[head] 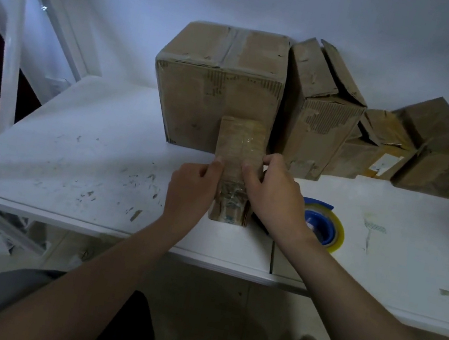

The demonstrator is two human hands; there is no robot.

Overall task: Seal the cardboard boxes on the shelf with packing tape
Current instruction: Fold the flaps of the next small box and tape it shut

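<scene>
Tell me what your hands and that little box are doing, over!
Left hand and right hand both grip the small box, thumbs at its taped top. Tape roll lies by the right wrist. Large box stands close behind.

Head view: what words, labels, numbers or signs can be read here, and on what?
No text is legible.
White label on the low cardboard box: print too small and blurred.
Small box: dark marks at its near end, blurred.
</scene>
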